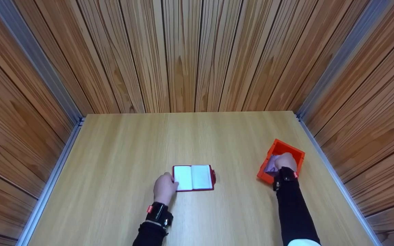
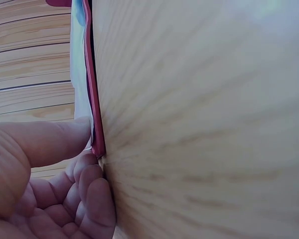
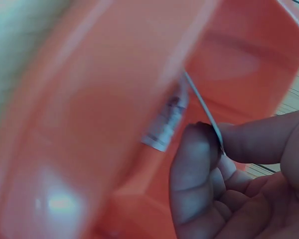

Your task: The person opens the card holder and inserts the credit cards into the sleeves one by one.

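A small notebook (image 1: pixel 201 177) with a red cover lies open on the table, white pages up. My left hand (image 1: pixel 165 188) is at its left edge; in the left wrist view the thumb rests on the page and the curled fingers (image 2: pixel 97 199) are against the cover's edge, pinching it. Over on the right, my right hand (image 1: pixel 287 161) reaches into an orange box (image 1: pixel 300 160). Between its thumb and fingers it pinches a thin sheet of paper (image 3: pixel 202 102), seen edge-on. Purplish printed paper (image 1: pixel 271 164) shows inside the box, partly hidden by the hand.
The light wooden table (image 1: pixel 115 147) has a metal rail (image 1: pixel 337 184) along its right side and another (image 1: pixel 51 181) along its left. Wood-plank walls (image 1: pixel 183 61) rise at the back and both sides. The box stands turned at an angle near the right rail.
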`<action>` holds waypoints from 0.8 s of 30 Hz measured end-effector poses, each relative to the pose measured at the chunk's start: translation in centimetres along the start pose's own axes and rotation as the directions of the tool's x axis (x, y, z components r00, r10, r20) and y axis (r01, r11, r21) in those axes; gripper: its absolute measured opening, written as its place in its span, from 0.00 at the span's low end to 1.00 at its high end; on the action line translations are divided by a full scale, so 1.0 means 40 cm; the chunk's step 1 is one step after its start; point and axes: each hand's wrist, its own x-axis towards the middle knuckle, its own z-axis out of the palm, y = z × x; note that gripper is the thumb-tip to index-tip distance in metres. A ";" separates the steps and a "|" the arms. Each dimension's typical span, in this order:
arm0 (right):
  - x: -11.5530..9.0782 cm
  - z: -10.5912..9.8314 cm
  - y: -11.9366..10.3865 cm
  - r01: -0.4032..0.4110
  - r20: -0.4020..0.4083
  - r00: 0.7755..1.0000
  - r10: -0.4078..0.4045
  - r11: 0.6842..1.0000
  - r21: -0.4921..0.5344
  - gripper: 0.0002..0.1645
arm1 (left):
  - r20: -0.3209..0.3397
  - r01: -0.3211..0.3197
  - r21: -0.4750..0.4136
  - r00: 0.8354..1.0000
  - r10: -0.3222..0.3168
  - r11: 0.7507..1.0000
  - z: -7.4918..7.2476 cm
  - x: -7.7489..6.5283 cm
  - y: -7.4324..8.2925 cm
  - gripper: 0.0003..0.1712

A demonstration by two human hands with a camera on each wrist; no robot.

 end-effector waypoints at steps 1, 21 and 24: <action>0.000 -0.007 -0.001 0.011 -0.005 1.000 -0.011 1.000 -0.008 0.09 | -0.001 -0.001 0.000 1.000 0.001 1.000 0.000 0.000 0.000 0.11; -0.019 -0.110 -0.056 0.052 -0.085 0.995 -0.051 0.998 0.016 0.27 | -0.024 -0.025 0.007 0.999 0.026 1.000 0.003 0.000 -0.005 0.11; -0.030 -0.120 -0.076 0.079 -0.108 0.991 -0.076 0.997 0.019 0.26 | -0.011 -0.008 0.005 1.000 0.008 1.000 0.002 0.001 -0.003 0.11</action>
